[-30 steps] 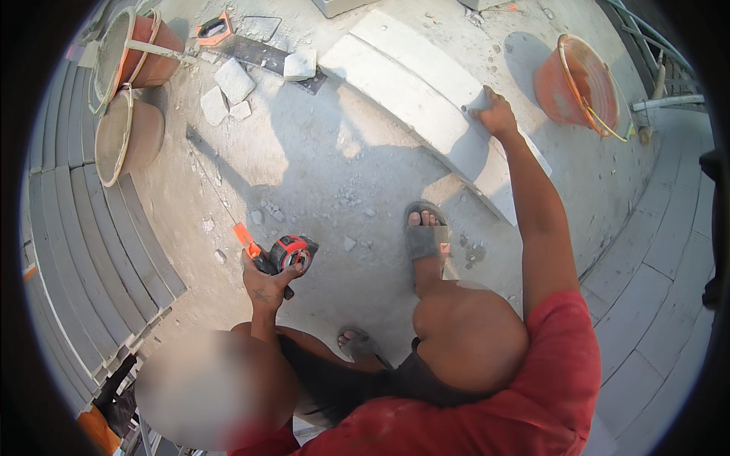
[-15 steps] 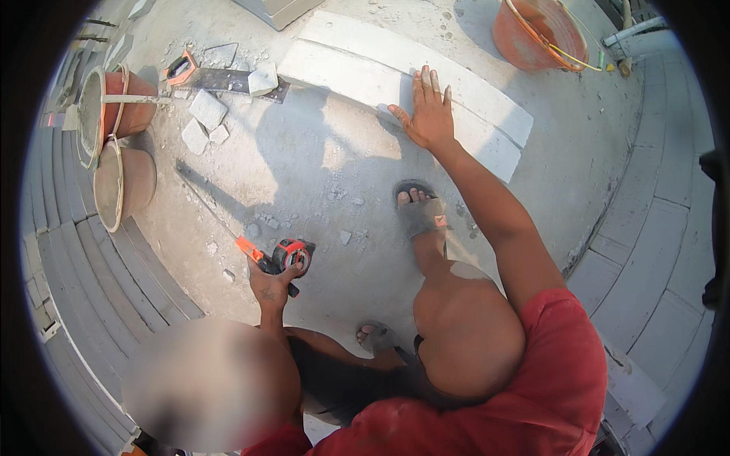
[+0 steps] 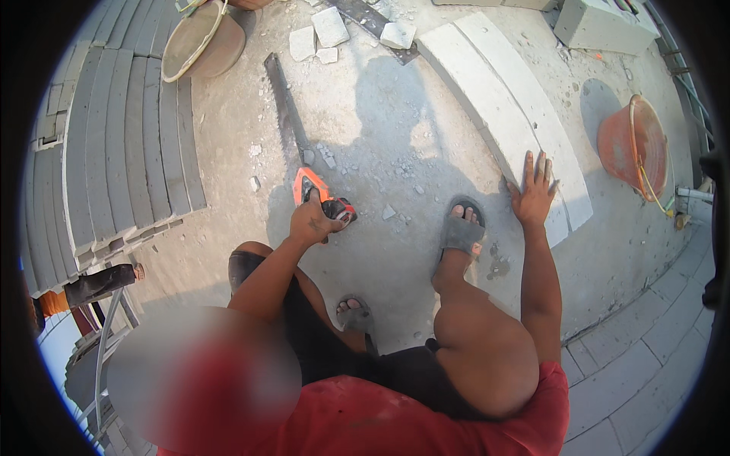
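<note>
My left hand (image 3: 312,223) is closed around a handsaw (image 3: 307,182) with an orange and black handle. The saw's long dark blade (image 3: 281,102) points away from me, low over the gritty floor. A red and black tape measure (image 3: 342,210) is in the same hand, beside the handle. With fingers spread, my right hand (image 3: 534,196) rests flat on the near part of a long white block (image 3: 483,95). A second white block (image 3: 525,83) lies close along its right side. My fingertips reach over the seam between the two.
Broken block pieces (image 3: 330,27) lie by another saw blade (image 3: 363,17) at the far side. An orange bucket (image 3: 635,144) stands right of the blocks, a dusty bucket (image 3: 220,53) at far left. Grey blocks (image 3: 114,144) are stacked at left. My sandalled feet (image 3: 460,232) are between my hands.
My view has turned, so the blocks and buckets sit differently in it. My right hand has slid along the white block toward its near end. The left still holds saw and tape measure.
</note>
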The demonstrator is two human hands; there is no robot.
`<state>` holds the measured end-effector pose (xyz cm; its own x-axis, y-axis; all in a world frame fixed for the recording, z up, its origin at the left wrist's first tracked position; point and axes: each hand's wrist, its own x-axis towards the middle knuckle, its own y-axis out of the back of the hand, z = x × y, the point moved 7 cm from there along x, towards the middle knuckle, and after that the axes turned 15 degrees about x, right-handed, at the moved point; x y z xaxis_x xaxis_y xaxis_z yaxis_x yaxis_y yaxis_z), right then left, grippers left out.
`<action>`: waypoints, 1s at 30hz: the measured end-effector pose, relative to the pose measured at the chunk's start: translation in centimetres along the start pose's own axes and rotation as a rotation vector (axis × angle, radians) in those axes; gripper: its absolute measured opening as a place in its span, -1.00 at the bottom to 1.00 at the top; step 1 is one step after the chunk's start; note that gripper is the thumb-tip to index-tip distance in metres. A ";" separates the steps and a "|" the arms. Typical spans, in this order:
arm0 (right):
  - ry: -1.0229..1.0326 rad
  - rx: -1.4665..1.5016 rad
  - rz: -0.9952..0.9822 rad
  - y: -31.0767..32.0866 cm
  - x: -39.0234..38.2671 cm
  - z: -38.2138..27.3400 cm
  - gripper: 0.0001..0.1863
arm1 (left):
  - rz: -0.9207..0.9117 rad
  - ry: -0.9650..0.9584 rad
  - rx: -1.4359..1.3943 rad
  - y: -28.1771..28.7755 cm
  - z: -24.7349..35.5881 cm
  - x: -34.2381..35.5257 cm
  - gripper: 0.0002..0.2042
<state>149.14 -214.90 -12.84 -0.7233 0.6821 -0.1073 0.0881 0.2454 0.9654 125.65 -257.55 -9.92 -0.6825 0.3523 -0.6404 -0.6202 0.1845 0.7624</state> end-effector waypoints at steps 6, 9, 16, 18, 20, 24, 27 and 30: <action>0.019 -0.114 -0.022 0.5 -0.2 2.8 -0.04 | -0.049 0.047 0.002 -0.2 -1.9 -0.9 -0.17; -0.183 -0.214 -0.059 2.6 1.2 5.0 -0.18 | -0.045 0.084 -0.011 -0.7 -3.6 -1.3 -0.19; 0.010 0.147 0.084 4.9 19.1 -3.5 -0.08 | -0.100 0.261 -0.082 -1.9 -7.0 -1.6 -0.26; -0.243 0.287 -0.053 1.9 24.5 -3.9 0.15 | -0.092 0.290 -0.124 -1.5 -7.2 -2.1 -0.26; -0.407 0.247 -0.118 0.5 27.0 -3.5 0.22 | -0.054 0.297 -0.115 -0.7 -7.4 -2.9 -0.25; -0.333 0.202 -0.121 0.4 26.0 -5.0 0.24 | 0.016 0.284 -0.075 -0.1 -8.4 -4.1 -0.23; -0.196 0.225 -0.209 0.1 21.5 -9.5 0.20 | 0.002 0.344 -0.037 -0.6 -9.9 -4.0 -0.23; -0.054 0.230 -0.266 -1.0 15.6 -14.6 0.13 | 0.014 0.372 -0.008 -0.8 -10.4 -2.9 -0.25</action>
<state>127.77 -214.58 -12.06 -0.7051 0.6073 -0.3661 0.0576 0.5636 0.8240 124.10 -268.29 -9.64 -0.7840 -0.0034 -0.6208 -0.6118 0.1742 0.7716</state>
